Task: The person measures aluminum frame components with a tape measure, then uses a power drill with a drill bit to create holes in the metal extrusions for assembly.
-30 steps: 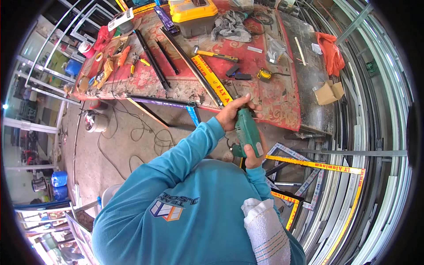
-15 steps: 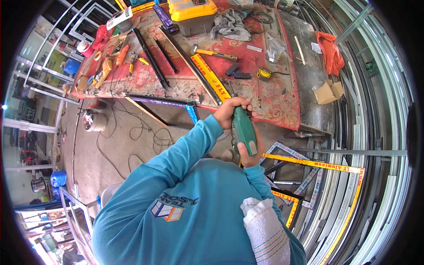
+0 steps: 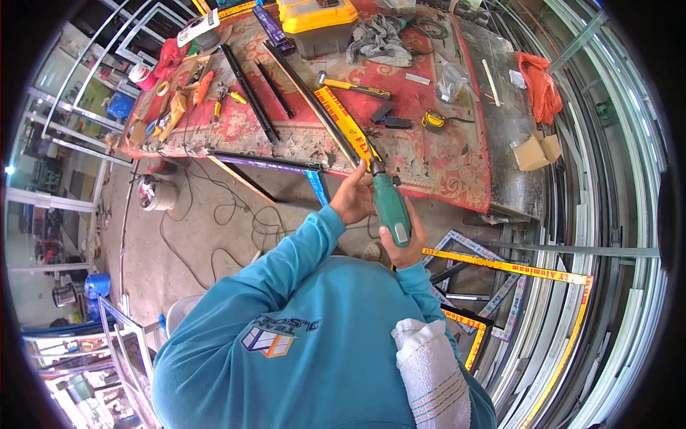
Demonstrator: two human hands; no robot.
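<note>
A green power drill (image 3: 391,207) points away from me, its dark chuck (image 3: 376,167) at the near end of an aluminium bar with yellow "FLY Aluminum" tape (image 3: 344,123). My right hand (image 3: 409,239) is wrapped round the back of the drill's body, thumb on top near a pale label. To the left of the drill, my left hand (image 3: 351,199) is open, with a finger stretched up toward the chuck and the bar's end. Part of that hand is hidden behind the drill. The bar lies slantwise on the table and reaches its near edge.
On the red-carpeted table (image 3: 443,161) lie a hammer (image 3: 357,89), a tape measure (image 3: 433,120), black bars (image 3: 249,93), pliers (image 3: 220,107) and a yellow-lidded toolbox (image 3: 318,28). A cardboard box (image 3: 537,151) sits at right. Taped frames (image 3: 514,267) and long metal profiles stand beside me. Cables (image 3: 229,207) cross the floor.
My left hand has let go of the drill's front and moved slightly left and down, its fingers opening. The drill's chuck is now uncovered. My right hand still holds the drill.
</note>
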